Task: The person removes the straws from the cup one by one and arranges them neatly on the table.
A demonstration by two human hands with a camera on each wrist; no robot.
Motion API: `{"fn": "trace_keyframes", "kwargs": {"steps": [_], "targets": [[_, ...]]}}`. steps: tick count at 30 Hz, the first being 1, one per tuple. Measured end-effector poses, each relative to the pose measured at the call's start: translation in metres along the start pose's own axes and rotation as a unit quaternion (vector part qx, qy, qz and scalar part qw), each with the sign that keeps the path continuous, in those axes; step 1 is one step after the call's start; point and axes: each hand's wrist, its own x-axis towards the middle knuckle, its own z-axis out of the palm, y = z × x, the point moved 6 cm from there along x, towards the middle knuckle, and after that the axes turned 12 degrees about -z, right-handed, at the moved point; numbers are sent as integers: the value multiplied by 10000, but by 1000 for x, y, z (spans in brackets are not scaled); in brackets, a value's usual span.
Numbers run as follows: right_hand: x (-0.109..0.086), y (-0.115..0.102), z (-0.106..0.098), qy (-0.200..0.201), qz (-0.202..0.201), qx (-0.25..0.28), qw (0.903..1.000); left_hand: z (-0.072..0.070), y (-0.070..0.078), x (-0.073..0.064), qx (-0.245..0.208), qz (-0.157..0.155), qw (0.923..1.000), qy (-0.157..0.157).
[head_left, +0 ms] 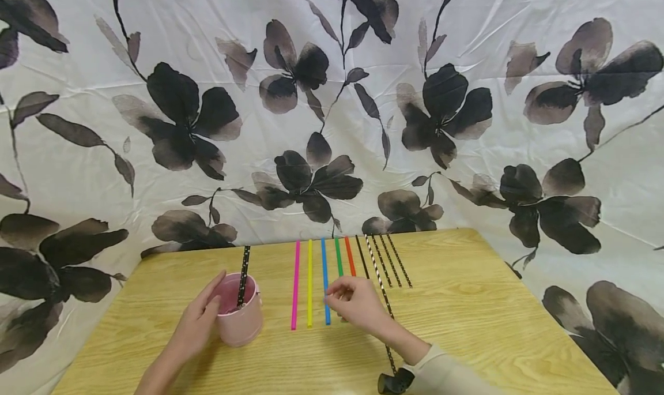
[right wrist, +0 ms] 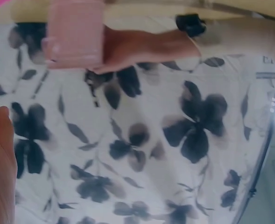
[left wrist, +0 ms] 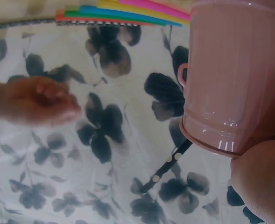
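My left hand (head_left: 194, 320) grips the side of a pink bucket (head_left: 241, 326), thumb at the rim. A black dotted straw (head_left: 244, 274) stands tilted in the bucket, its top above the rim. My right hand (head_left: 358, 303) hovers over a row of straws, fingers loosely curled, nothing visible between them. Beneath or beside it lie a magenta straw (head_left: 295, 285), a yellow straw (head_left: 310, 282), a blue straw (head_left: 325, 274), a green straw (head_left: 339, 256) and a red straw (head_left: 350, 256). The hand hides the lower ends of the green and red ones.
Right of the red straw lie a thin black straw (head_left: 361, 256), a black-and-white striped straw (head_left: 374, 262) and several short dark patterned straws (head_left: 399, 262). All rest on the wooden table (head_left: 477, 308). A flower-print cloth (head_left: 363, 124) hangs behind the far edge.
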Motion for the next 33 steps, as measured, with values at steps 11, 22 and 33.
{"fn": "trace_keyframes", "kwargs": {"steps": [11, 22, 33], "targets": [[35, -39, 65, -287, -671, 390, 9966, 3, -5, 3, 6, 131, 9999, 74], [45, -44, 98, -389, -615, 681, 9950, 8, -8, 1, -168, 58, 9998, 24], [55, -52, 113, -357, -626, 631, 9954, -2, -10, 7, -44, 127, 9997, -180]]}}
